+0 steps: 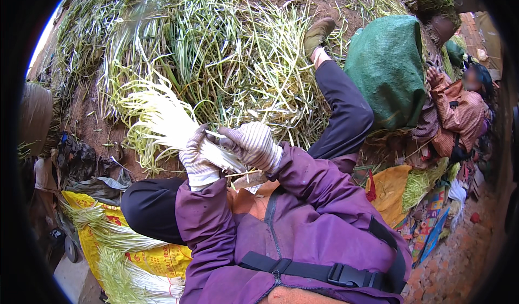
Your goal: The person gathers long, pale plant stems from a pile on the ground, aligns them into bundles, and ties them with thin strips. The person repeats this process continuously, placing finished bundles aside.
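Observation:
A thick bundle of pale, long-leaved vegetable stalks [162, 113] fans out to the upper left, its white ends toward my lap. My left hand [198, 158], in a striped knit glove with dark fingertips, is closed around the bundle near those ends. Close beside it, my right hand [253, 143], gloved alike, pinches a thin white stalk between thumb and finger, over the bundle. Beyond both hands lies a wide heap of loose green and yellowish leafy stalks [227, 52] on the bare soil.
A large green woven sack [385, 72] stands past my bent leg. Another person [458, 109] sits at the right. Tied bundles of white stalks [150, 279] rest on a yellow printed sack [87, 247] at the lower left. Dark plastic scraps [81, 158] lie on the left.

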The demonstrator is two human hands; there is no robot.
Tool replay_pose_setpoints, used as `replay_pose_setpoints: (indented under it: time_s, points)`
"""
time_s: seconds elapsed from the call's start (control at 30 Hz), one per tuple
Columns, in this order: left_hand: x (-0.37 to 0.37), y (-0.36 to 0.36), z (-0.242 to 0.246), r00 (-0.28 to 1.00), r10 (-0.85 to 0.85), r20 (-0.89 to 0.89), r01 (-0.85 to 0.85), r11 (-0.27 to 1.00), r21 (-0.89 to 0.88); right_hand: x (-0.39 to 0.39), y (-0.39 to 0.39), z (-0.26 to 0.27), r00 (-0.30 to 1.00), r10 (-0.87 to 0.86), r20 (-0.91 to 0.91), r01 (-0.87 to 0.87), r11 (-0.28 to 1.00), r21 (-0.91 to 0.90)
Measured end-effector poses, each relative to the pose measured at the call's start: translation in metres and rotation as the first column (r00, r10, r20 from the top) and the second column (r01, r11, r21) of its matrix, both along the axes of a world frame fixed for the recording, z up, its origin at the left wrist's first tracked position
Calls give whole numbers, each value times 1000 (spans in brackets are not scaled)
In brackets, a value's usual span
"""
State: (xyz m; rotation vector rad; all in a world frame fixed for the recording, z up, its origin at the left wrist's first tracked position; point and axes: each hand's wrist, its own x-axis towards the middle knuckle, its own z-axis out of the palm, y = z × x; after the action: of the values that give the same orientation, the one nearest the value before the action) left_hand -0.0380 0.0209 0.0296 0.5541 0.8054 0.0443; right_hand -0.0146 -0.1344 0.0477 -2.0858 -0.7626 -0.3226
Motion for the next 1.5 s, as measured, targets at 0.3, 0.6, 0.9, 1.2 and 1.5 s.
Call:
replay_pose_setpoints:
  time_s: [0.3, 0.6, 0.9, 1.2, 1.5]
  points:
    - [3, 9, 0, 995, 95, 26, -95, 995, -5, 1, -28, -9, 986, -159, -56, 164, 980, 112]
    - [-2, 25, 4, 983, 112, 142, -116, 993, 22, 35, -135, -38, 941, -322, 102, 332, 832, -445]
    - [-5, 33, 2, 976, 72, 204, -98, 988, 123, 33, -126, -16, 886, -329, -327, 233, 925, -299]
    - [-2, 31, -4, 987, 80, 137, -90, 993, 70, 23, -28, 19, 957, 70, -282, -174, 915, -363]
    - [0, 27, -4, 995, 49, 86, -54, 996, 64, 19, -35, 11, 936, 94, -339, -201, 934, -294]
